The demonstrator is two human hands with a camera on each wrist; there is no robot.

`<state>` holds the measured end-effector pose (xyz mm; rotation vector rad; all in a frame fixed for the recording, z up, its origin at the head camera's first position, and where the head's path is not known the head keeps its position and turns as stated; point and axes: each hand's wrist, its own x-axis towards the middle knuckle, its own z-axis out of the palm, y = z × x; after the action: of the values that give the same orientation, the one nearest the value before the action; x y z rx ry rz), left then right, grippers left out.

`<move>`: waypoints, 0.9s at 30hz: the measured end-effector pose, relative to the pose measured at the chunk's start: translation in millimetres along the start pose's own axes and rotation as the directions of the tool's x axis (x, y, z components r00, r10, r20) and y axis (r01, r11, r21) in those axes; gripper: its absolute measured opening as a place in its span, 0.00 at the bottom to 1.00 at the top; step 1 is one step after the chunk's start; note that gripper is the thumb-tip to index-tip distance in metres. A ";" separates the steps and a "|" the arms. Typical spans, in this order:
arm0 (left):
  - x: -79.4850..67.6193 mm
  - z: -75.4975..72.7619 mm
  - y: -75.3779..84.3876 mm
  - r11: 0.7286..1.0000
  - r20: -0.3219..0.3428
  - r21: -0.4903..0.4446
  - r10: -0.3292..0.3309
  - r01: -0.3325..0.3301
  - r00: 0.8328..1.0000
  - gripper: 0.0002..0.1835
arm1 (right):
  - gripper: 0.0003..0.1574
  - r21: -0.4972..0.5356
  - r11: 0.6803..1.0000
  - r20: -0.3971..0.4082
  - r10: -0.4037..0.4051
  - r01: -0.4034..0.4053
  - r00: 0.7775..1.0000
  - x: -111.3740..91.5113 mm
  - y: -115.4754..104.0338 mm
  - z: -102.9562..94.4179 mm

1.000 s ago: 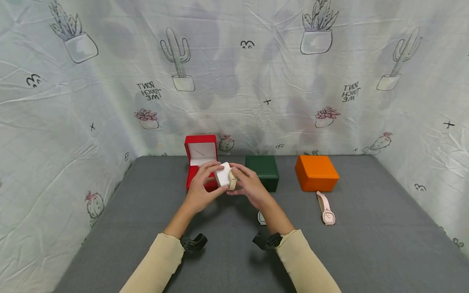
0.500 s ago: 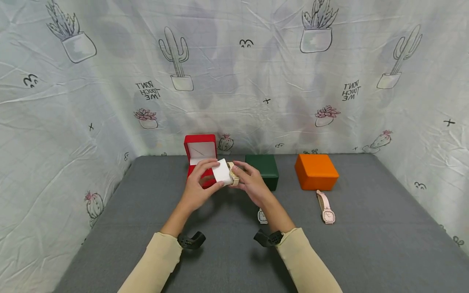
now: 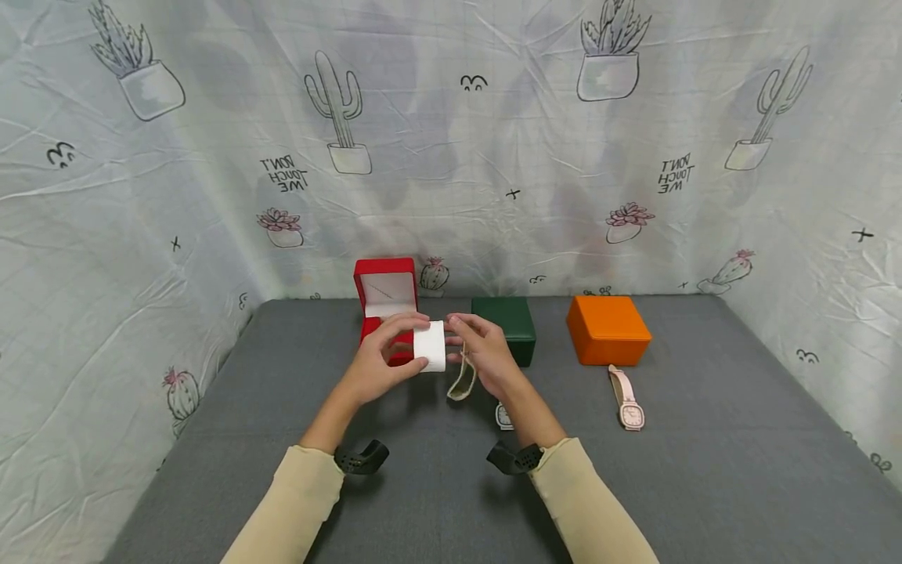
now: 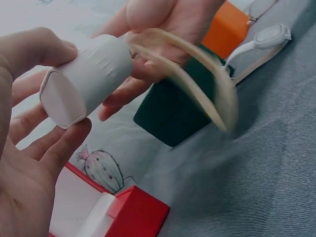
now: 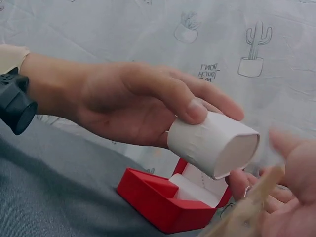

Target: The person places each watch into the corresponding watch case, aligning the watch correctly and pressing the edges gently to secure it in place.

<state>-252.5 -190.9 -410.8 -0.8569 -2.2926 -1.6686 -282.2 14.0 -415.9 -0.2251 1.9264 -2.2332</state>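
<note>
My left hand [image 3: 377, 360] grips a white watch pillow [image 3: 430, 347] between thumb and fingers, over the front of the open red box [image 3: 386, 268]. In the left wrist view the pillow [image 4: 101, 61] is a rounded block with a flat end face. Just right of it, my right hand [image 3: 488, 356] pinches a cream wristwatch [image 3: 461, 384], which hangs down in a loop. The watch is off the pillow and blurred in the left wrist view; its dial cannot be made out. The right wrist view shows part of the red box [image 5: 153, 197] below the pillow.
A shut green box [image 3: 503, 325] stands behind my right hand, and an orange box [image 3: 609, 333] farther right. A pink watch [image 3: 627, 403] lies in front of the orange box. Another watch [image 3: 503, 417], white-faced, lies partly hidden by my right forearm.
The cream watch was around or against the end of the pillow; now it is apart and dangles from my right hand. The pillow has turned more upright in my left hand.
</note>
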 end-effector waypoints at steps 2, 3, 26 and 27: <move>-0.2 1.5 -1.8 1.000 0.017 0.001 -0.017 0.017 1.000 0.28 | 0.17 -0.035 0.999 -0.033 -0.007 0.006 0.999 0.2 1.3 1.3; -0.3 2.4 -2.5 1.000 0.024 0.005 -0.019 0.019 1.000 0.28 | 0.16 -0.058 0.998 -0.048 -0.016 0.013 0.999 0.2 1.7 1.9; -1.7 2.7 -7.1 0.997 0.042 0.079 -0.007 0.003 0.999 0.28 | 0.09 -0.829 0.519 0.207 -0.057 0.206 0.977 -46.8 -15.0 -17.2; -1.8 2.8 -7.0 0.997 0.041 0.082 -0.009 0.006 0.999 0.28 | 0.11 -0.854 0.474 0.234 -0.022 0.216 0.972 -51.0 -15.8 -18.2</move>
<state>-254.3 -190.3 -418.3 -0.8741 -2.3756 -1.5623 -237.5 45.8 -402.7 -0.6952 2.8071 -0.9478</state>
